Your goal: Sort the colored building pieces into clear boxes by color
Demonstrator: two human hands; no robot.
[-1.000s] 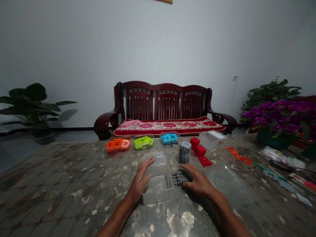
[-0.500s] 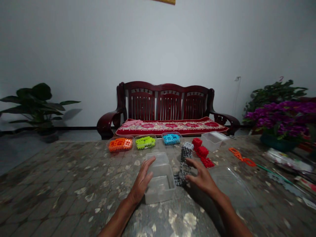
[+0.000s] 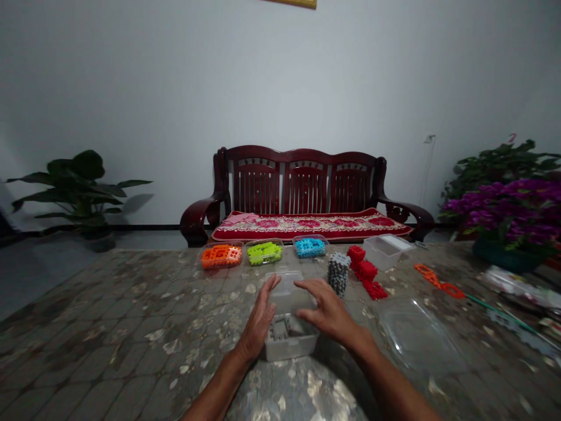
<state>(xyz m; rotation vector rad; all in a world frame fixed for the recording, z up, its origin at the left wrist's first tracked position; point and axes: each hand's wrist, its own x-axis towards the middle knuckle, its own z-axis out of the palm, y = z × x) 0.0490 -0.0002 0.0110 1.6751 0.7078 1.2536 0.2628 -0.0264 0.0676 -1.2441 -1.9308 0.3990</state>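
A clear plastic box (image 3: 291, 351) stands in front of me with grey interlocking plastic pieces (image 3: 280, 328) lying in its near part. My left hand (image 3: 258, 318) is at the box's left side, fingers stretched out and thumb near the rim; whether it touches the wall I cannot tell. Over the right side of the box is my right hand (image 3: 326, 310), thumb and fingers apart, with nothing visible between them. It hides part of the box's inside. Just beyond that hand, a stack of grey pieces (image 3: 339, 273) stands upright on the table.
Boxes of orange pieces (image 3: 221, 255), green pieces (image 3: 265, 252) and blue pieces (image 3: 311, 247) line the far edge. Red stacks (image 3: 367, 271) and another clear box (image 3: 385, 252) stand right of the grey stack. A clear lid (image 3: 421, 336) lies at right, near an orange-ended green stick (image 3: 486, 304).
My right hand has moved left from the grey pieces beside the box to over it. Grey pieces are now in the box, and only the farther grey stack shows on the table.
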